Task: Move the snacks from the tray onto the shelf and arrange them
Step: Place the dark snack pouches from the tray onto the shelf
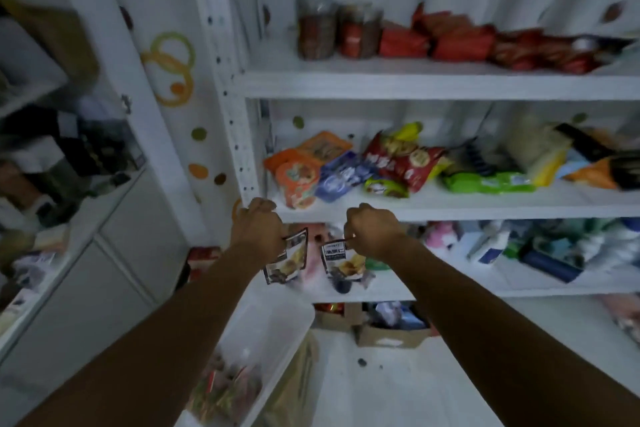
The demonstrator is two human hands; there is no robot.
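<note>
1. Your left hand [258,230] gripped the top edge of the left pouch [286,262], fingers curled round it. Your right hand [375,230] pinched the top of the right pouch [343,260] in the same way. The two fists were level and apart, with both dark pouches hanging between them.
2. Each pouch hung below its fist with its long axis close to upright. The left one was tilted a little, and the two did not touch.
3. The tray [277,326] sat low, under your left forearm, with more packets blurred inside it.
4. What mattered was that the middle shelf [485,210] lay just beyond your knuckles, with its front lip at about fist height. Both pouches therefore hung below the board.
5. Bare board showed at the front-left corner, ahead of the orange packets [298,180] and the blue packet [341,175]. Your left hand was nearer that corner, almost at the lip. I judge each pouch needed lifting up and forward over the lip.
</note>
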